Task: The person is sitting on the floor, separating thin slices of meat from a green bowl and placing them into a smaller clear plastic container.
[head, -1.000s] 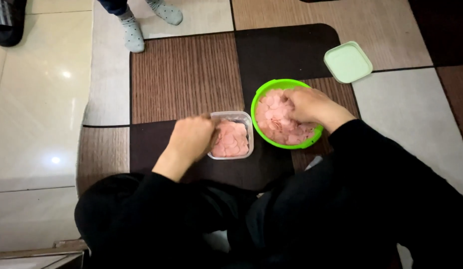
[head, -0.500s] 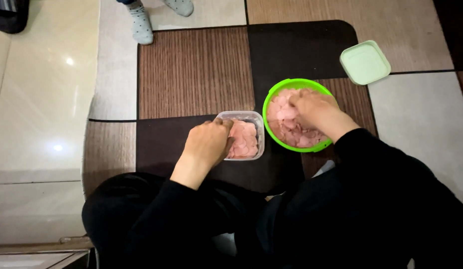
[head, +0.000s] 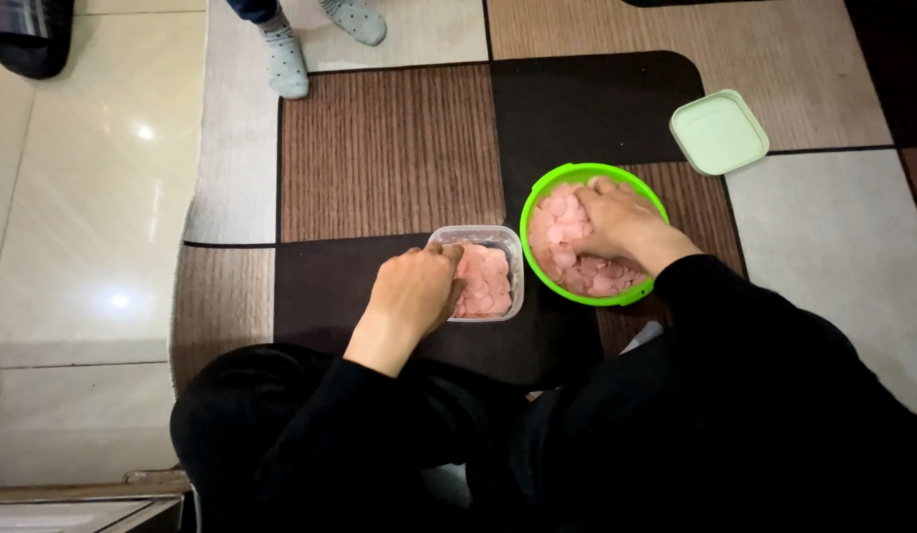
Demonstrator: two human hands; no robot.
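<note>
The bowl (head: 533, 212) was bright green, the slices (head: 565, 229) pink, the lid (head: 719, 132) pale green, and the rug (head: 389, 153) brown-striped.

Two containers of pink slices, one lid, on a patchwork rug

One green round bowl (head: 537, 202), one clear square tub (head: 515, 274), one pale green lid (head: 719, 132); two hands, left (head: 416, 290) and right (head: 616, 219), at work; two socked feet (head: 286, 61) nearby.

a pale green lid (head: 719, 132) lies on the patchwork rug (head: 389, 148); another person's socked feet (head: 286, 61) stand beyond it.
</note>
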